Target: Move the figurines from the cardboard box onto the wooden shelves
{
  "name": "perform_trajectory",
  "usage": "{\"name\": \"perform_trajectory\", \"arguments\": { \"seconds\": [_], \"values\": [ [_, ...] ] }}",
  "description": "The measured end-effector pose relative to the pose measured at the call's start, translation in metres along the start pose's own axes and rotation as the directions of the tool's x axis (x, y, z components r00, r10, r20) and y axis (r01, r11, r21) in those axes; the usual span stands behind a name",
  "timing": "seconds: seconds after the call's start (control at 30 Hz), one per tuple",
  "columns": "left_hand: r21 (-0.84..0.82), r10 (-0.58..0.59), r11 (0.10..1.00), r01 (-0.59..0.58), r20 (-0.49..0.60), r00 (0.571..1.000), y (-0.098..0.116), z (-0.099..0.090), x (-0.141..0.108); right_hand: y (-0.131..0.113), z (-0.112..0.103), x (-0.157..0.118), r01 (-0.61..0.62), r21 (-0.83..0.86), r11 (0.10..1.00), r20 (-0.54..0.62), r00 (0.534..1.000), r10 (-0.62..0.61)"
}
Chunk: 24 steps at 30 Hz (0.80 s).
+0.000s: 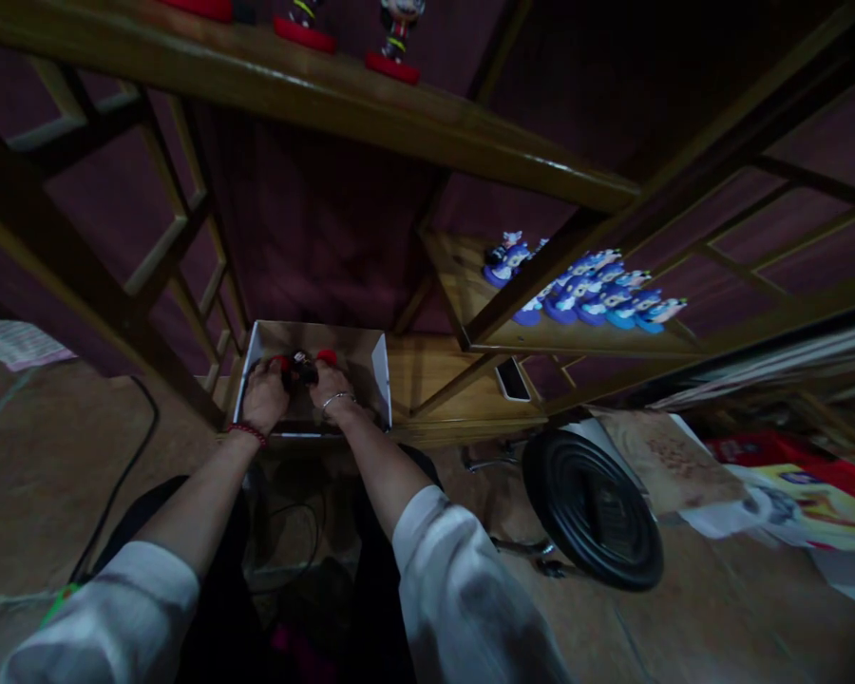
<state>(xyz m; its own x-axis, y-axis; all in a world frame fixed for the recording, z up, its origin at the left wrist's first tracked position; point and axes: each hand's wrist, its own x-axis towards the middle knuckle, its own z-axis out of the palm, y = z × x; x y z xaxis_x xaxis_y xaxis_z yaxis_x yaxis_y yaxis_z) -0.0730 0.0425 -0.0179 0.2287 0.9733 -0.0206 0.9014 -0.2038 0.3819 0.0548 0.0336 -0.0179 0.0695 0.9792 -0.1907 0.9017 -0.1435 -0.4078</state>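
Both my hands reach down into an open cardboard box (366,375) with pale walls. Small dark figurines (300,365) with red bases lie in it. My left hand (265,391) is at the box's left side, its fingers curled over a figurine whose red base (283,363) shows by the fingertips. Close beside it, my right hand (332,383) closes on another dark figurine, with a red base (326,357) just beyond the fingers. My fingers and the dim light hide much of both figurines.
The box stands on a low wooden shelf (417,366), with a phone (513,379) farther right. Several blue-and-purple figurines (577,290) crowd a raised shelf. Red-based figurines (395,43) stand on the beam-edged shelf overhead. A black round stool (591,508) is at my right.
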Motion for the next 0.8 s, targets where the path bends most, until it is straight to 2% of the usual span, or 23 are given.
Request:
{"name": "perform_trajectory", "arguments": {
  "seconds": [0.1,0.4,0.53,0.67,0.8],
  "values": [
    [-0.072,-0.047,0.996,0.044,-0.041,0.998,-0.003,0.002,0.002,-0.001,-0.002,0.001,-0.002,0.007,1.0,0.013,1.0,0.002],
    [-0.098,-0.078,0.992,0.08,0.015,0.997,-0.003,-0.003,0.001,0.003,0.005,0.012,0.0,0.037,0.999,0.013,1.0,-0.001],
    [-0.104,-0.051,0.993,0.049,-0.016,0.999,-0.002,-0.003,0.002,0.008,0.009,0.015,-0.015,0.048,0.999,0.004,1.0,0.015],
    [-0.086,0.003,0.996,-0.004,-0.019,1.0,-0.002,0.0,0.004,0.014,0.01,0.017,-0.022,0.071,0.997,0.046,0.999,0.018],
    [-0.16,-0.033,0.987,0.035,0.015,0.999,-0.004,0.003,0.007,0.02,0.01,0.018,0.005,0.107,0.994,0.081,0.997,-0.014]
  ]
}}
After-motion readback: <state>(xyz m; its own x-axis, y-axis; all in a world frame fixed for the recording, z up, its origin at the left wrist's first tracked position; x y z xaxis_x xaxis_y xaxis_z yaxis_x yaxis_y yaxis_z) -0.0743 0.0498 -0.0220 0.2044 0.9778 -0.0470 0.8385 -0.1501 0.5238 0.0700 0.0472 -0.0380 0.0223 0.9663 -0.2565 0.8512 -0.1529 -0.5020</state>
